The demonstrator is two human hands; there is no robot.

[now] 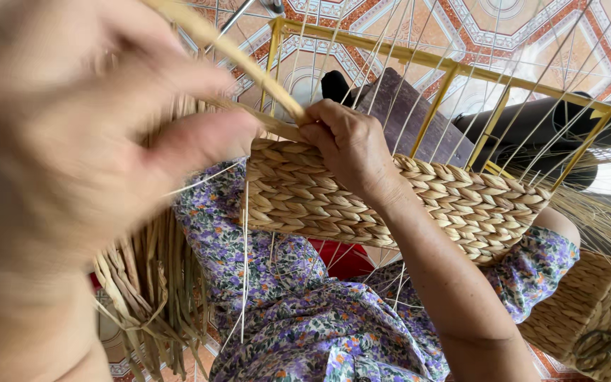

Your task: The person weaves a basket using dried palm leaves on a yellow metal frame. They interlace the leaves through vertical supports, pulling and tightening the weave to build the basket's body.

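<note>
My left hand [58, 141] is large and blurred close to the camera at the left, its fingers closed around a flat pale straw strand [249, 64]. The strand slants down to my right hand [351, 145]. That hand curls over the top edge of a braided straw band [461, 201] and pinches the strand where it meets the weave. The band wraps around a yellow metal frame [447, 67], and thin upright straw stakes [532, 85] rise past it.
A loose bundle of straw [146, 283] hangs at the lower left over my floral dress [305, 318]. A finished woven basket [588, 297] with scissors [602, 343] on it sits at the lower right. Under the frame are a red stool [344, 258] and a patterned tile floor [532, 28].
</note>
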